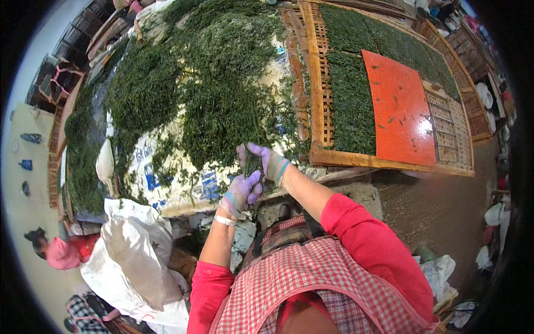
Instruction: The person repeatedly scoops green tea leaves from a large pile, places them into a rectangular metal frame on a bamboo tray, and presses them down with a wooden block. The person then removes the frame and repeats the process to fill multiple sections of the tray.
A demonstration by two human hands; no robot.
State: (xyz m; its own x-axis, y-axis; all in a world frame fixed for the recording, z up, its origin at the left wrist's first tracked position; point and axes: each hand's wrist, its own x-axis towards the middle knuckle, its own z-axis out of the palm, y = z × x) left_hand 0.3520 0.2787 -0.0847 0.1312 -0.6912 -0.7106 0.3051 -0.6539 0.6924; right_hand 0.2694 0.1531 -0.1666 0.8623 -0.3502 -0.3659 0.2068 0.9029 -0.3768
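Both my hands wear thin purple gloves and meet at the near edge of the heap of dark green plant strands [227, 108]. My left hand [242, 191] is curled, with some strands between its thumb and fingers. Just above it, my right hand [269, 160] has a small clump of strands [252, 163] between its fingers, some of them spread. How tightly each hand grips is hard to see. The heap lies on a pale printed sheet [142, 167] over the worktable.
To the right, a bamboo-framed woven tray [375, 162] bears pressed green mats [350, 100], an orange-red sheet [400, 112] and a slatted frame [442, 121]. A white ladle-like tool [105, 160] and white sack [133, 267] are at left. Other people [62, 250] work there.
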